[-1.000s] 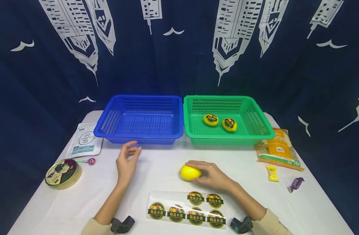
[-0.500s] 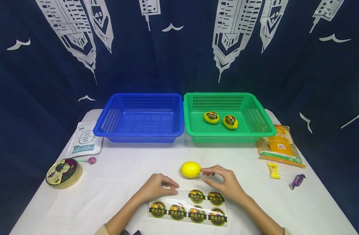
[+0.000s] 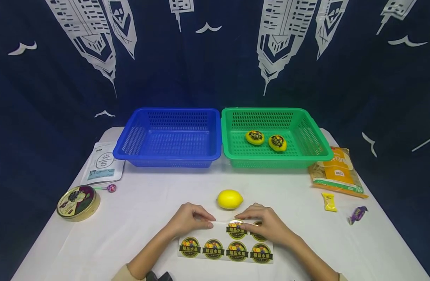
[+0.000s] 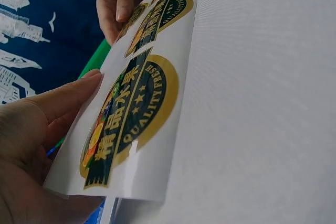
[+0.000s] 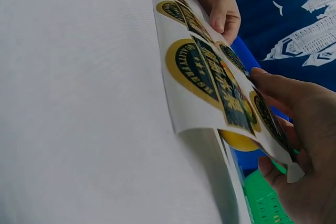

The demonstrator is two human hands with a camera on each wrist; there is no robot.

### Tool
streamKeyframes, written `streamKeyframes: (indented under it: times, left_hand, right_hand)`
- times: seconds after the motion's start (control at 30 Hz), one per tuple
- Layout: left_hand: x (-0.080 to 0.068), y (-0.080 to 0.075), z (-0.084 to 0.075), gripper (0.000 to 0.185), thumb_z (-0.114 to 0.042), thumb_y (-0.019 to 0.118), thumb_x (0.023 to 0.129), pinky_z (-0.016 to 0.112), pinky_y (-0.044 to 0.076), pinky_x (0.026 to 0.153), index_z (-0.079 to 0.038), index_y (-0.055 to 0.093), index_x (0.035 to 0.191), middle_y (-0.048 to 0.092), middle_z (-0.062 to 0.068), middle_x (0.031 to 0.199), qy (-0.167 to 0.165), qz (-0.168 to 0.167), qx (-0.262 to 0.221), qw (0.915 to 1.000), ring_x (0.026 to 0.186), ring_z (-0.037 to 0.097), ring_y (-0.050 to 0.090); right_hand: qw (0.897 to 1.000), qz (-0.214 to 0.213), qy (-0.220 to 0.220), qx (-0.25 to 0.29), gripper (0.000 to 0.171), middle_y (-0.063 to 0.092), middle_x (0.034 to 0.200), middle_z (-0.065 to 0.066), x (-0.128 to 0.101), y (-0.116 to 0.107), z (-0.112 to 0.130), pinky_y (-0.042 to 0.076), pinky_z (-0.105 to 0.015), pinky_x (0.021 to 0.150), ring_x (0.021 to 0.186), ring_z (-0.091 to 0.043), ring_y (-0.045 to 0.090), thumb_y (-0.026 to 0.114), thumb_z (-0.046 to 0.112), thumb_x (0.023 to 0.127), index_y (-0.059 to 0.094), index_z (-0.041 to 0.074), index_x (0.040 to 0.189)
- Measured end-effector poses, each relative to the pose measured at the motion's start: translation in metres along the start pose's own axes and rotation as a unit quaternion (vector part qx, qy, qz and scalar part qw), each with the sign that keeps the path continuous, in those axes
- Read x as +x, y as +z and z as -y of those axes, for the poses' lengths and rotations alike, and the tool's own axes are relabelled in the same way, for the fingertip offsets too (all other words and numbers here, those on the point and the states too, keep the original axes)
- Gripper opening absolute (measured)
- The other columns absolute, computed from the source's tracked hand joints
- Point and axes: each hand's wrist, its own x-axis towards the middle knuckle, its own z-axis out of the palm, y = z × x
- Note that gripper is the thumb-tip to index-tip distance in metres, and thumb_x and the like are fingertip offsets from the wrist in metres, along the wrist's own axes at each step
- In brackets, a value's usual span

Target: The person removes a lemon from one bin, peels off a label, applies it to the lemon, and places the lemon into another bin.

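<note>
My left hand (image 3: 189, 220) pinches the far edge of a sticker sheet (image 3: 218, 232), left of its middle, thumb on top. At the same edge, towards the right, my right hand (image 3: 267, 223) grips the sheet with its thumb over the printed side and covers part of a round label. In the left wrist view the sheet (image 4: 157, 174) bends up off the table, and the right wrist view shows a raised, curved end. Just beyond the sheet lies a plain yellow lemon (image 3: 230, 199), with no label on its visible side.
A blue basket (image 3: 167, 157) and a green basket (image 3: 278, 159) stand side by side behind; the green one holds two labelled lemons (image 3: 255, 137). At left are a round tin (image 3: 77, 203), lollipop (image 3: 111, 188) and white pouch (image 3: 103, 164); at right, a snack bag (image 3: 338, 171) and wrapped sweets (image 3: 329, 201).
The right hand let go of the lemon and came back to the sheet. The left hand moved from near the blue basket to the sheet, and both now grip its far edge.
</note>
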Motion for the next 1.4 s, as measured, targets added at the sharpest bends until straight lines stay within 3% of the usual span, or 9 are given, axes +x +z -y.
streamKeyframes:
  times: [0.33, 0.5, 0.67, 0.77, 0.9, 1.03, 1.17, 1.3, 1.4]
  left_hand:
    - [-0.001, -0.001, 0.000, 0.014, -0.026, 0.078, 0.074, 0.022, 0.053, 0.064, -0.019, 0.075, 0.085, 0.069, -0.010, 0.080, -0.012, -0.010, 0.003, 0.9999, 0.070, 0.010, 0.063]
    - [0.000, -0.001, 0.002, 0.014, -0.025, 0.077, 0.075, 0.022, 0.053, 0.062, -0.018, 0.075, 0.086, 0.069, -0.009, 0.080, -0.005, -0.012, 0.018, 0.9998, 0.067, 0.008, 0.063]
    - [0.000, -0.005, 0.002, 0.015, -0.026, 0.078, 0.074, 0.022, 0.052, 0.067, -0.019, 0.074, 0.087, 0.068, -0.011, 0.080, -0.005, -0.006, 0.049, 0.9988, 0.069, 0.007, 0.062]
    - [0.001, -0.013, -0.002, 0.020, -0.029, 0.078, 0.073, 0.025, 0.052, 0.074, -0.019, 0.073, 0.090, 0.067, -0.011, 0.084, 0.008, -0.014, 0.094, 0.9954, 0.077, 0.008, 0.062]
    - [0.012, -0.023, -0.014, 0.037, -0.030, 0.079, 0.072, 0.033, 0.051, 0.082, -0.018, 0.069, 0.104, 0.067, -0.005, 0.097, 0.050, -0.065, 0.132, 0.9878, 0.090, 0.012, 0.061]
    - [0.032, -0.018, -0.015, 0.057, -0.026, 0.082, 0.069, 0.032, 0.050, 0.087, -0.017, 0.060, 0.120, 0.063, -0.003, 0.113, 0.120, -0.102, 0.119, 0.9803, 0.102, 0.011, 0.057]
    - [0.047, -0.005, -0.002, 0.073, -0.025, 0.084, 0.066, 0.030, 0.047, 0.093, -0.016, 0.051, 0.130, 0.056, -0.002, 0.125, 0.153, -0.080, 0.100, 0.9799, 0.112, 0.013, 0.053]
    - [0.054, 0.005, 0.007, 0.079, -0.029, 0.083, 0.067, 0.029, 0.044, 0.097, -0.017, 0.045, 0.136, 0.051, -0.001, 0.131, 0.144, -0.053, 0.085, 0.9845, 0.118, 0.014, 0.049]
    - [0.058, 0.011, 0.014, 0.076, -0.029, 0.082, 0.068, 0.027, 0.043, 0.097, -0.017, 0.047, 0.135, 0.051, -0.003, 0.132, 0.151, -0.055, 0.078, 0.9839, 0.117, 0.014, 0.050]
  right_hand:
    - [0.999, -0.035, -0.030, 0.013, 0.018, 0.066, 0.096, 0.009, 0.001, 0.003, -0.004, 0.047, -0.022, 0.074, 0.090, -0.008, 0.055, 0.072, 0.017, 0.080, 0.071, 0.019, 0.098]
    - [0.996, -0.046, -0.045, 0.062, 0.018, 0.067, 0.092, 0.004, 0.001, 0.003, -0.003, 0.045, -0.022, 0.072, 0.086, -0.012, 0.054, 0.074, 0.009, 0.076, 0.071, 0.018, 0.091]
    - [0.985, -0.030, -0.004, 0.168, 0.019, 0.067, 0.087, -0.002, -0.002, -0.006, -0.002, 0.044, -0.024, 0.082, 0.084, -0.016, 0.057, 0.071, -0.001, 0.077, 0.070, 0.012, 0.090]
    - [0.980, -0.032, 0.031, 0.192, 0.018, 0.066, 0.085, -0.004, -0.002, -0.017, -0.003, 0.041, -0.024, 0.089, 0.082, -0.018, 0.058, 0.069, -0.003, 0.078, 0.070, 0.010, 0.090]
    - [0.982, -0.059, 0.069, 0.168, 0.015, 0.067, 0.084, -0.004, -0.001, -0.033, -0.005, 0.039, -0.022, 0.089, 0.081, -0.017, 0.059, 0.068, -0.003, 0.079, 0.070, 0.008, 0.089]
    - [0.982, -0.086, 0.110, 0.125, 0.012, 0.068, 0.084, -0.003, 0.004, -0.045, 0.000, 0.043, -0.023, 0.082, 0.081, -0.016, 0.060, 0.069, -0.002, 0.079, 0.070, 0.006, 0.088]
    - [0.982, -0.087, 0.141, 0.090, 0.008, 0.069, 0.083, -0.004, 0.011, -0.050, 0.003, 0.046, -0.027, 0.074, 0.079, -0.013, 0.058, 0.070, 0.004, 0.080, 0.070, 0.007, 0.088]
    - [0.981, -0.073, 0.155, 0.096, 0.007, 0.069, 0.082, -0.007, 0.023, -0.050, 0.011, 0.047, -0.029, 0.068, 0.074, -0.014, 0.055, 0.068, 0.005, 0.082, 0.069, 0.004, 0.089]
    - [0.979, -0.063, 0.164, 0.104, 0.008, 0.069, 0.083, -0.004, 0.030, -0.044, 0.004, 0.047, -0.029, 0.067, 0.074, -0.015, 0.055, 0.069, 0.008, 0.082, 0.070, 0.005, 0.089]
